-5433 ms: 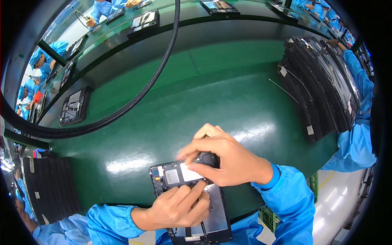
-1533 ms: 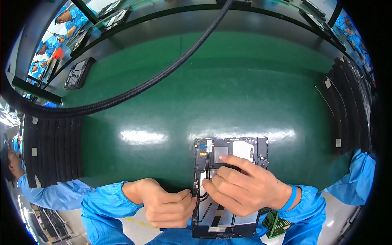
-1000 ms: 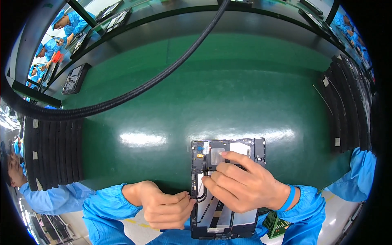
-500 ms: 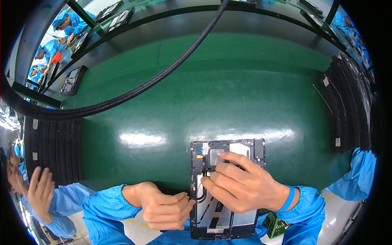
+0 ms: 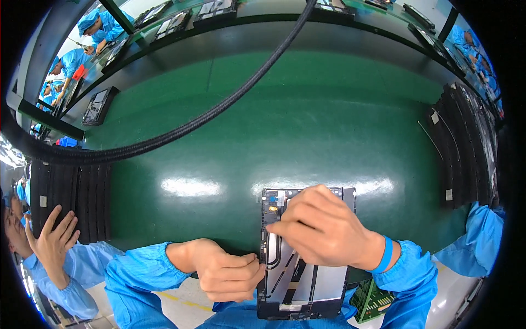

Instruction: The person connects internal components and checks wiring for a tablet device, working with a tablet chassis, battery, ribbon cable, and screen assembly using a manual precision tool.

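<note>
An opened tablet (image 5: 323, 285), its black frame around silver-white panels and dark strips, lies upright before me, its lower part over the table's near edge. My left hand (image 5: 230, 272) is closed, fingertips pinched at the tablet's left edge, beside the lower bend of a black cable (image 5: 277, 249). Whatever sits between those fingers is hidden. Across the tablet's upper part reaches my right hand (image 5: 323, 225), wearing a blue wristband (image 5: 387, 254). Its thumb and finger are pinched near the cable's upper stretch; what they hold is too small to name.
Stacks of black trays stand left (image 5: 71, 192) and right (image 5: 466, 148); a co-worker's hand (image 5: 55, 241) rests against the left one. A thick black hose (image 5: 219, 107) arches over the green table (image 5: 230, 137). Another device (image 5: 99, 107) lies far left, below a shelf (image 5: 361, 30).
My right hand has drawn its fingers together and shifted to the tablet's left side, off the upper panel. My left hand stays at the edge. The co-worker's hand has moved onto the left stack.
</note>
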Action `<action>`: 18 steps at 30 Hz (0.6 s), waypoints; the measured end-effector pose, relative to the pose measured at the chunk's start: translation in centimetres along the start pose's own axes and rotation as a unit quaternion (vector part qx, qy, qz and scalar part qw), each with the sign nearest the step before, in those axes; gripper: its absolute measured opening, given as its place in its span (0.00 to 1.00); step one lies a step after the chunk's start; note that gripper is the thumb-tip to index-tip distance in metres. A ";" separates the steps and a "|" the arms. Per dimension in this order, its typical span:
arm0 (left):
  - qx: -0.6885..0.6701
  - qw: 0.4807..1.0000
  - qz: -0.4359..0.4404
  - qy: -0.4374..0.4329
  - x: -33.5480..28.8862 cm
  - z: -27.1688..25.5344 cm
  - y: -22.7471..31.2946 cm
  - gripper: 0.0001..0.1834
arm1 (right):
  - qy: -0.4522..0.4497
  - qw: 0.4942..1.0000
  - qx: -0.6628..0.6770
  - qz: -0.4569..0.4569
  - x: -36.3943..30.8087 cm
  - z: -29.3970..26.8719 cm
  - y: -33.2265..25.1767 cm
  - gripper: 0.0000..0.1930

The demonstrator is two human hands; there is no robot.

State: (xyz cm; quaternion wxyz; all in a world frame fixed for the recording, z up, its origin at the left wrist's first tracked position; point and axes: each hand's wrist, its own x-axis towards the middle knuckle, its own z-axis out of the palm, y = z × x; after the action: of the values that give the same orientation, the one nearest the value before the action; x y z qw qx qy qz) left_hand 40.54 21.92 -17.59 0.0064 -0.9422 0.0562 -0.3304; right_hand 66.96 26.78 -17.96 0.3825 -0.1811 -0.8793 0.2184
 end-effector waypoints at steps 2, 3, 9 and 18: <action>0.037 0.999 0.004 -0.022 -0.1 -0.3 -0.3 0.19 | 0.006 0.999 0.023 0.027 0.3 0.2 0.4 0.15; 0.039 0.999 0.006 -0.021 -0.3 -0.4 -0.5 0.19 | 0.014 0.999 0.032 0.031 0.5 0.4 0.5 0.13; 0.071 0.997 -0.008 -0.018 -0.7 -0.1 -0.9 0.20 | 0.012 0.999 0.027 0.035 0.7 0.5 0.5 0.13; 0.064 0.998 0.002 -0.022 -0.9 -0.1 -2.7 0.18 | 0.040 0.987 0.117 0.098 0.7 0.7 0.4 0.12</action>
State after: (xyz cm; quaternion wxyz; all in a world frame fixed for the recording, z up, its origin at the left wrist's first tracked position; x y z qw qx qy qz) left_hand 40.07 24.71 -17.91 0.0683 -0.9468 0.0366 -0.3123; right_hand 66.04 27.35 -18.16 0.4129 -0.2288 -0.8096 0.3489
